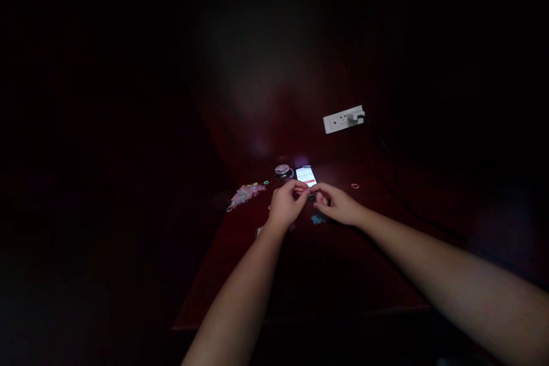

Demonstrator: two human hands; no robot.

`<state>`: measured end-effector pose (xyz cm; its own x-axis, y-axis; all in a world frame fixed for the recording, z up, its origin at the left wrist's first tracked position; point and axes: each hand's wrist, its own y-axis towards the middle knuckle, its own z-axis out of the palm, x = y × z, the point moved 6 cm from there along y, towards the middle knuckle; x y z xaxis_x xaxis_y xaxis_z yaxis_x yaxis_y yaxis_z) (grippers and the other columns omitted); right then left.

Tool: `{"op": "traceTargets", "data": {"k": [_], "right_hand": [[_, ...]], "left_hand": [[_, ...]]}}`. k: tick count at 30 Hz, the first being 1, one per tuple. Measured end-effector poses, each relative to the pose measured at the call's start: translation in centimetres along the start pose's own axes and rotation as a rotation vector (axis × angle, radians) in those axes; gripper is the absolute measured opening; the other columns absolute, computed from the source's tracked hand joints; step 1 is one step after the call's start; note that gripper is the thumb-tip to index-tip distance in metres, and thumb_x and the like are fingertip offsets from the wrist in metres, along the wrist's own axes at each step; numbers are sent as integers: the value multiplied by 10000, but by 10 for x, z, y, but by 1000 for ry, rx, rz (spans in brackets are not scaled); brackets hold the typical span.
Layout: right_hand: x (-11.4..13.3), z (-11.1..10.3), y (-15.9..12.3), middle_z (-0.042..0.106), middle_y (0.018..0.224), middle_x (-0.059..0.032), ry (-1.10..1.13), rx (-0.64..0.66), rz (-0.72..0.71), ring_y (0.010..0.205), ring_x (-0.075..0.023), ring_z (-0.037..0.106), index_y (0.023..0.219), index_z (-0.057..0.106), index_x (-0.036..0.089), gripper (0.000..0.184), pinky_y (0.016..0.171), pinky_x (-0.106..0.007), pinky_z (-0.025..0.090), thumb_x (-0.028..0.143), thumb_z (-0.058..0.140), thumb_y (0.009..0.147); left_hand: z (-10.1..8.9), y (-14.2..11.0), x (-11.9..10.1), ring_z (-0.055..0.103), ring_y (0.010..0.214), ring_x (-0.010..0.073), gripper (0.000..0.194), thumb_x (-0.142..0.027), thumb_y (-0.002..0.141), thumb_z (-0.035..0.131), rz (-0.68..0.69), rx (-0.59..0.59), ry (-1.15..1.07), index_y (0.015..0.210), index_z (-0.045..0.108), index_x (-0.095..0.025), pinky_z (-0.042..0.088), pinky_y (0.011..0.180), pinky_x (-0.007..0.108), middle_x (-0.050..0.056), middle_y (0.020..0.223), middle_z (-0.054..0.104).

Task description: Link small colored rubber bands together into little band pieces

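My left hand (288, 201) and my right hand (334, 202) meet over the middle of a dark red table (343, 274). The fingertips of both are pinched close together; whatever lies between them is too small to make out. Just behind them a lit phone (305, 176) shows a white screen with a red bar. Below my right hand lies a small cluster of blue bands (317, 219). A heap of pink, purple and green small bands (246, 195) spreads to the left. Some pale bands (258, 231) sit partly hidden beside my left wrist.
A round lidded jar (283, 171) stands behind my left hand. One orange band (355, 186) lies to the right. On the wall at the back is a white socket panel (338, 120) with a plugged-in charger (355, 118), its dark cable running down rightward. The surroundings are very dark.
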<state>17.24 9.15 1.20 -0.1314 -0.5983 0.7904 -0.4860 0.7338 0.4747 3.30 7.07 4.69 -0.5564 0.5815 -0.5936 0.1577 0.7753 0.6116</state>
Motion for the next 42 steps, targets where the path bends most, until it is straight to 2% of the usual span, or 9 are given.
{"op": "traceTargets", "data": {"k": [3,6,9,14,18,25,33,38,42], "right_hand": [[6,-5,0,503,708,25,18,-65,-39,559,-98,432,1102,507,184,344,514,-223,352,305,582,789],[8,-7,1,508,691,7,-14,-91,-53,587,-111,437,911,581,173,181,537,-236,363,325,557,816],[9,-8,1,522,680,-1,-46,-111,-60,595,-115,439,815,600,165,161,548,-242,366,321,557,816],[7,-10,1,481,652,20,-32,-119,-49,568,-103,412,874,595,157,165,530,-230,346,305,574,806],[5,-10,2,485,639,15,-48,-109,-42,567,-102,407,798,592,148,153,536,-233,342,299,570,808],[3,-11,1,463,619,23,-48,-105,-47,556,-100,391,799,591,145,127,531,-236,332,272,575,801],[5,-14,0,466,629,21,-90,-123,-70,563,-106,409,791,582,154,82,539,-239,342,233,562,793],[5,-14,1,482,641,13,-91,-117,-78,575,-106,420,784,582,150,85,549,-239,351,232,562,795],[4,-12,1,489,636,13,-78,-103,-65,567,-103,417,772,579,150,102,544,-237,355,250,573,793]], "left_hand": [[9,-6,-14,673,782,143,93,-251,817,603,-2,-39,52,881,640,-195,542,753,272,27,862,709],[9,-15,-12,669,757,140,57,-240,797,622,-4,-43,100,836,640,-204,540,721,261,10,820,704],[7,-19,-7,674,748,142,59,-244,792,629,-21,-34,71,829,631,-198,545,707,256,13,802,704],[4,-16,-4,678,757,142,81,-244,804,625,-6,-58,-7,857,627,-182,556,715,251,31,829,707],[4,-15,-3,675,764,140,82,-223,796,635,48,-37,23,867,642,-184,554,745,264,31,840,708],[0,-15,-4,659,789,148,106,-207,788,644,120,-62,63,891,642,-184,534,758,281,32,856,703],[-1,-15,-6,641,770,144,105,-196,797,624,138,-64,104,899,641,-178,517,756,278,34,836,696],[3,-17,-6,629,823,166,186,-221,774,659,135,-2,148,957,656,-190,510,800,311,42,893,698],[7,-17,-6,632,793,158,195,-250,765,678,139,52,135,953,677,-195,521,772,301,38,880,698]]}}
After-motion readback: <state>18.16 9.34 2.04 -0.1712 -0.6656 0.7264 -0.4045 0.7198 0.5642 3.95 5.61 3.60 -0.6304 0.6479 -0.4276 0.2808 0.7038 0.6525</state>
